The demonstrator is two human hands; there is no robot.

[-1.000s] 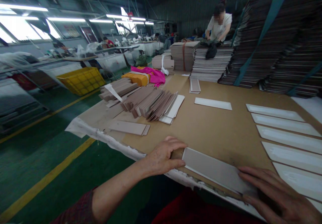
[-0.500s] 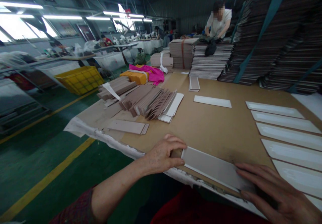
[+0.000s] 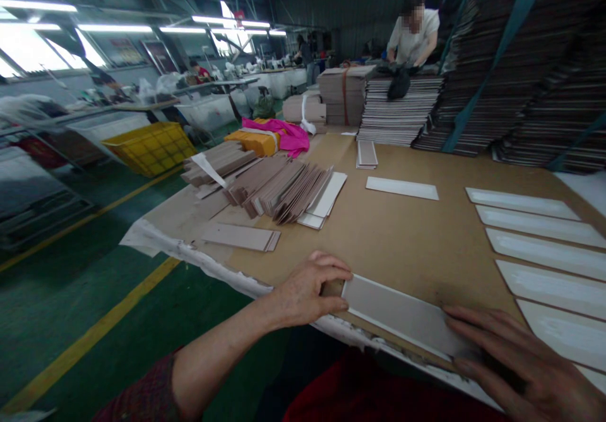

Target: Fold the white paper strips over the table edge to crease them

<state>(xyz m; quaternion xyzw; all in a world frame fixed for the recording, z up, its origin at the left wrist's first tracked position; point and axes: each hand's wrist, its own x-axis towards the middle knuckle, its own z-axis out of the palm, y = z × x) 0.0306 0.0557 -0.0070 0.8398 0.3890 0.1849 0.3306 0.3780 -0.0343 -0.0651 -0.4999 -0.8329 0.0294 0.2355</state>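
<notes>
A long grey board strip with a white border (image 3: 398, 311) lies flat at the table's near edge. My left hand (image 3: 310, 289) holds its left end, thumb on the near corner and fingers on the far corner. At the other end, my right hand (image 3: 525, 352) grips the strip between thumb and fingers, covering that end. To the right lie several white strips with brown edges (image 3: 544, 242) in a row, shiny in their middles. One more white strip (image 3: 402, 188) lies beyond my hands.
Left of centre are fanned brown board strips (image 3: 279, 188) and a short pile of grey strips (image 3: 241, 237). Behind them sit a yellow bundle (image 3: 255, 143) and pink cloth (image 3: 284, 132). Tall board stacks (image 3: 398, 109) line the back, where a person in white (image 3: 416, 36) works.
Both hands keep the same hold on the strip. The view has shifted very slightly; the person at the back has moved a little.
</notes>
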